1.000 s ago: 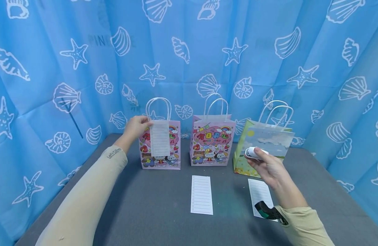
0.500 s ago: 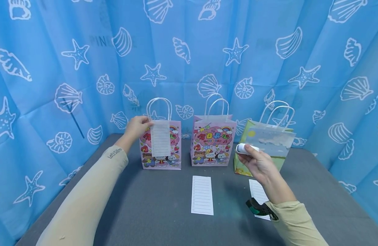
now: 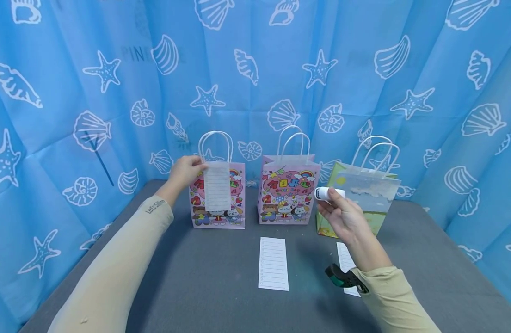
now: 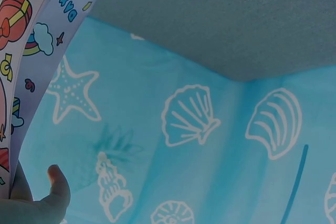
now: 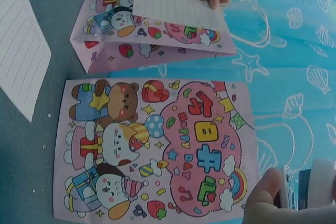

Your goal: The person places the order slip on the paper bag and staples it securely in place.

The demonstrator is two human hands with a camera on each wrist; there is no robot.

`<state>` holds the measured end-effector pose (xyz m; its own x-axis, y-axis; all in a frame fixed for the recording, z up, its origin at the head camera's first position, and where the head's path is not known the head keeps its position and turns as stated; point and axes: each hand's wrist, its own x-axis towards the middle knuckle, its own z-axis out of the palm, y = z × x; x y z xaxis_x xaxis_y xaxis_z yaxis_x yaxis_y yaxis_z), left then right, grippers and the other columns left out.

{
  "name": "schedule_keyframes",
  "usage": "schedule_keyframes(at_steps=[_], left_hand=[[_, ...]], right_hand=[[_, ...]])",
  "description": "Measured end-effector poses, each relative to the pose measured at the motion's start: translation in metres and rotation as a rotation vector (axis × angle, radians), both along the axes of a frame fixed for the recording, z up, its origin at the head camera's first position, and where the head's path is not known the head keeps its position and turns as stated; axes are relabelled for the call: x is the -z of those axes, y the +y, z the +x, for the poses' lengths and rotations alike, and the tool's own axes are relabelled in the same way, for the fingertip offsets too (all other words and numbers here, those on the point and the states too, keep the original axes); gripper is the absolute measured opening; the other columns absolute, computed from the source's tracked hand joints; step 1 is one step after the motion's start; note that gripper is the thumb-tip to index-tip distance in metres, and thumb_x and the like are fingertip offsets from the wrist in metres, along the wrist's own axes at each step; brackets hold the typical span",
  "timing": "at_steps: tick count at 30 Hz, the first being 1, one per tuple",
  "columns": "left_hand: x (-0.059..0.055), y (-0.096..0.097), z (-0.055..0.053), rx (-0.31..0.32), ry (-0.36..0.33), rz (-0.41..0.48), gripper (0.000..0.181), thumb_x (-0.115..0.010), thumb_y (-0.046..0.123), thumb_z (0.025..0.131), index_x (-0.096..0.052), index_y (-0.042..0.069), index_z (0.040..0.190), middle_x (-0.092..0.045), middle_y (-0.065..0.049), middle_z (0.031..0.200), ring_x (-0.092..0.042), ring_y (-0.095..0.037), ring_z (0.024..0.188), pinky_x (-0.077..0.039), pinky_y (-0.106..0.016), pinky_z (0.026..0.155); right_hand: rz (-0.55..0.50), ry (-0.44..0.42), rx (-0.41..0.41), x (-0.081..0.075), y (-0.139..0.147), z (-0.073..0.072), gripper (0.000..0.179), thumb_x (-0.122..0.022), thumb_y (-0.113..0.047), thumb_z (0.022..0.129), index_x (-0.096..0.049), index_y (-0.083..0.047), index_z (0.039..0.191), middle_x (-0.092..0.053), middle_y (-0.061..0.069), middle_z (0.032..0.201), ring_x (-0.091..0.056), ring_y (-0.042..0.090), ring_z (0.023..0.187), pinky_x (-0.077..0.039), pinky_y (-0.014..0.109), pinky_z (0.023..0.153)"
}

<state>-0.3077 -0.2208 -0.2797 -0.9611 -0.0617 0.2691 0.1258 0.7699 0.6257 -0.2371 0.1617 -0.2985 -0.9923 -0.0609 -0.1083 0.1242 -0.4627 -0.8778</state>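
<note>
At the upper edge of the left pink paper bag (image 3: 237, 223), my left hand (image 3: 186, 172) pinches a white lined sheet (image 3: 217, 187) against the bag's front. The left wrist view shows that hand's thumb (image 4: 59, 190) beside the bag's edge. My right hand (image 3: 350, 221) holds a small white stapler (image 3: 323, 194) in the air, between thumb and fingers, in front of the gap between the middle pink bag (image 3: 285, 180) and the green bag (image 3: 373, 188). The right wrist view catches the stapler (image 5: 321, 184) at its lower right corner, near the middle bag's top.
Two more lined sheets lie on the grey table (image 3: 222, 286): one sheet (image 3: 273, 263) before the middle bag, the other sheet (image 3: 347, 259) partly behind my right wrist. All three bags stand upright with white handles raised. A blue shell-patterned curtain (image 3: 255, 69) hangs behind them.
My right hand has moved left with the stapler, from in front of the green bag toward the middle bag. The left hand and its sheet have stayed put.
</note>
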Motion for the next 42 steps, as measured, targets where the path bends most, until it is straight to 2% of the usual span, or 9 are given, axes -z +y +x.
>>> schedule_keyframes(at_steps=[8,18,23,28,37,42], left_hand=[[0.000,-0.001,-0.003,-0.003,-0.012,0.004,0.025,-0.055,0.025,0.101,-0.065,0.002,0.101,-0.065,-0.015,0.094,-0.054,-0.026,0.079,-0.043,-0.037,0.070],[0.001,-0.001,-0.003,0.004,-0.005,0.008,0.025,-0.055,0.025,0.101,-0.064,0.002,0.098,-0.064,-0.014,0.091,-0.053,-0.024,0.076,-0.042,-0.035,0.067],[0.002,-0.001,-0.003,0.009,-0.006,0.014,0.025,-0.054,0.025,0.101,-0.065,0.002,0.102,-0.065,-0.015,0.093,-0.055,-0.025,0.079,-0.044,-0.036,0.069],[0.002,-0.001,-0.003,0.010,-0.002,0.017,0.025,-0.054,0.025,0.101,-0.065,0.002,0.102,-0.065,-0.015,0.093,-0.055,-0.025,0.079,-0.044,-0.036,0.070],[0.001,0.001,-0.001,-0.005,0.000,-0.012,0.026,-0.055,0.027,0.101,-0.064,0.003,0.098,-0.065,-0.014,0.091,-0.053,-0.025,0.076,-0.043,-0.037,0.069],[0.000,0.000,-0.001,-0.009,0.002,-0.015,0.025,-0.056,0.027,0.101,-0.063,0.004,0.095,-0.064,-0.013,0.088,-0.051,-0.024,0.074,-0.042,-0.037,0.067]], right_hand=[[-0.010,0.026,-0.015,-0.003,-0.011,-0.001,0.033,-0.055,-0.023,0.099,-0.039,-0.012,0.127,-0.057,0.000,0.106,-0.057,0.011,0.099,-0.044,0.025,0.094],[0.005,0.065,-0.054,-0.006,-0.024,-0.001,0.041,-0.055,-0.022,0.099,-0.036,-0.006,0.132,-0.061,-0.001,0.099,-0.062,0.010,0.091,-0.046,0.027,0.090],[-0.003,0.068,-0.068,-0.008,-0.031,-0.003,0.039,-0.054,-0.021,0.100,-0.037,-0.004,0.131,-0.059,0.000,0.100,-0.061,0.011,0.091,-0.046,0.027,0.092],[-0.018,0.064,-0.082,-0.011,-0.039,-0.004,0.036,-0.053,-0.020,0.100,-0.039,-0.003,0.129,-0.060,0.001,0.099,-0.061,0.011,0.090,-0.047,0.025,0.089],[-0.028,0.054,-0.118,-0.016,-0.051,-0.005,0.048,-0.053,-0.013,0.100,-0.030,0.001,0.140,-0.057,0.004,0.106,-0.063,0.012,0.089,-0.047,0.026,0.091],[-0.049,0.072,-0.152,-0.019,-0.056,-0.008,0.029,-0.050,-0.008,0.101,-0.039,-0.002,0.127,-0.059,0.004,0.102,-0.064,0.014,0.089,-0.043,0.033,0.100]])
